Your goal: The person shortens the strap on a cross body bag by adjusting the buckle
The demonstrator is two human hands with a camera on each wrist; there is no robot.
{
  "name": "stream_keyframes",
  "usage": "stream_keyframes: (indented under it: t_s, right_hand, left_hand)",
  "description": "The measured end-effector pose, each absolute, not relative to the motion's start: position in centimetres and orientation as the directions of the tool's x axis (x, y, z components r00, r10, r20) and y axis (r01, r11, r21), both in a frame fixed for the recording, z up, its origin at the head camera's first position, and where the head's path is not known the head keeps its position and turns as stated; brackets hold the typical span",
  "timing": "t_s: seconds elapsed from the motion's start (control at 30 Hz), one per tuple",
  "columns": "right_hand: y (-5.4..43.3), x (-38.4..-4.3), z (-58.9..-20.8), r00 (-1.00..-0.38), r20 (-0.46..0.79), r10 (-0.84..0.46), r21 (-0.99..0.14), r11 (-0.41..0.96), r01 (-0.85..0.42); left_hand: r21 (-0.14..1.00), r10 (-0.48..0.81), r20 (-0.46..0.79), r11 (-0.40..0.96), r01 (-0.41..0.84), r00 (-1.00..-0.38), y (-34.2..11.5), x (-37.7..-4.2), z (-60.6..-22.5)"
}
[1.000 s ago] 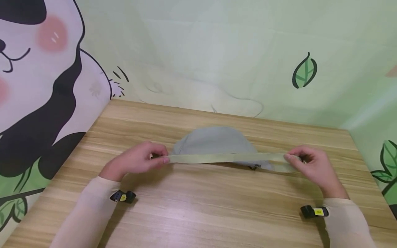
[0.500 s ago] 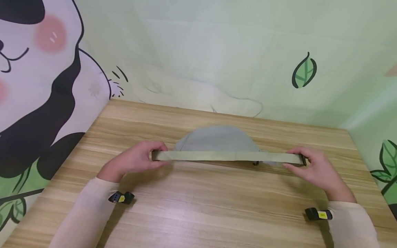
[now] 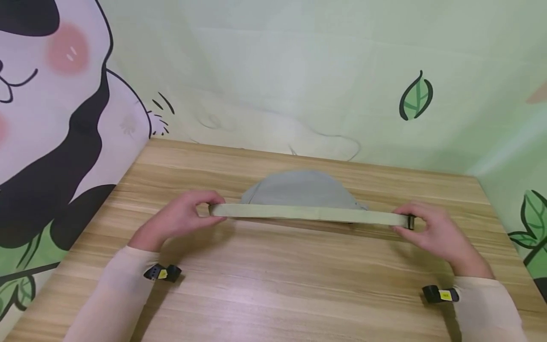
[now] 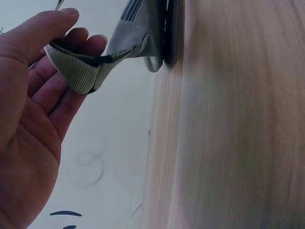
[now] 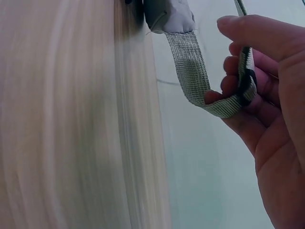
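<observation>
A grey waist bag (image 3: 303, 187) lies on the wooden table, its rounded side away from me. Its pale green webbing strap (image 3: 307, 213) is stretched nearly straight along the near side of the bag, between my hands. My left hand (image 3: 181, 218) holds the strap's left end between thumb and fingers; in the left wrist view the webbing (image 4: 71, 69) folds back over the fingers. At the other end my right hand (image 3: 440, 232) holds the strap beside a black buckle (image 3: 411, 222). The right wrist view shows the strap looping from the bag's corner (image 5: 171, 16) round the fingers.
The wooden table (image 3: 273, 285) runs back to a pale green printed wall (image 3: 278, 80). A panda picture (image 3: 85, 128) covers the left side. Each wrist wears a small black camera, on the left (image 3: 163, 273) and on the right (image 3: 440, 294).
The strap has gone from slightly twisted to flat and straight, with the buckle showing at its right end. Both hands have moved a little apart, and the strap now sits slightly higher in view.
</observation>
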State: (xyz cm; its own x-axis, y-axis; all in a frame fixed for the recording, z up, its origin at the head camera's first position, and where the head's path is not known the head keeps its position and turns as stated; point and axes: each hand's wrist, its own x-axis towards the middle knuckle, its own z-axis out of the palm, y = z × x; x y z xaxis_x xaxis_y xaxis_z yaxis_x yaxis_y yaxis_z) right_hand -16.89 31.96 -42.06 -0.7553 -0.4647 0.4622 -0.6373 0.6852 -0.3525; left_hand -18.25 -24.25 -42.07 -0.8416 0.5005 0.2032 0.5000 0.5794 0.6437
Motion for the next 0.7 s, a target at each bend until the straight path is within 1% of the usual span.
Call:
stream_keyframes:
  t_s: [0.13, 0.23, 0.33, 0.4, 0.47, 0.53, 0.6, 0.63, 0.7]
  right_hand:
    - [32.1, -17.0, -42.2, -0.745, 0.455, -0.488, -0.301, 0.703, -0.644]
    - [32.2, -17.1, -42.4, -0.744, 0.448, -0.496, -0.284, 0.710, -0.645]
    - [32.3, -17.0, -42.4, -0.748, 0.443, -0.494, -0.289, 0.711, -0.641]
    - [32.3, -16.9, -42.5, -0.770, 0.431, -0.470, -0.341, 0.705, -0.621]
    - [32.3, -16.6, -42.5, -0.811, 0.401, -0.426, -0.449, 0.680, -0.580]
    - [32.3, -16.2, -42.6, -0.852, 0.365, -0.375, -0.567, 0.637, -0.523]
    - [32.3, -15.9, -42.6, -0.885, 0.333, -0.327, -0.659, 0.591, -0.466]
    - [32.3, -15.8, -42.5, -0.894, 0.322, -0.312, -0.687, 0.573, -0.447]
    - [32.4, -15.7, -42.3, -0.907, 0.309, -0.286, -0.692, 0.586, -0.421]
  left_hand:
    - [0.659, 0.495, 0.231, 0.553, 0.509, -0.837, -24.6, -18.2, -42.0]
    - [0.666, 0.481, 0.256, 0.541, 0.513, -0.839, -24.8, -18.2, -41.9]
    - [0.677, 0.449, 0.264, 0.544, 0.496, -0.853, -25.0, -18.2, -41.7]
    - [0.686, 0.422, 0.258, 0.553, 0.472, -0.869, -25.1, -18.2, -41.6]
    - [0.693, 0.401, 0.239, 0.567, 0.444, -0.884, -25.2, -18.1, -41.6]
    - [0.694, 0.399, 0.226, 0.574, 0.435, -0.889, -25.2, -18.2, -41.7]
    - [0.689, 0.403, 0.218, 0.582, 0.433, -0.889, -25.3, -18.3, -41.8]
    - [0.685, 0.406, 0.215, 0.586, 0.434, -0.888, -25.3, -18.3, -41.9]
    - [0.676, 0.413, 0.212, 0.592, 0.438, -0.886, -25.3, -18.4, -41.9]
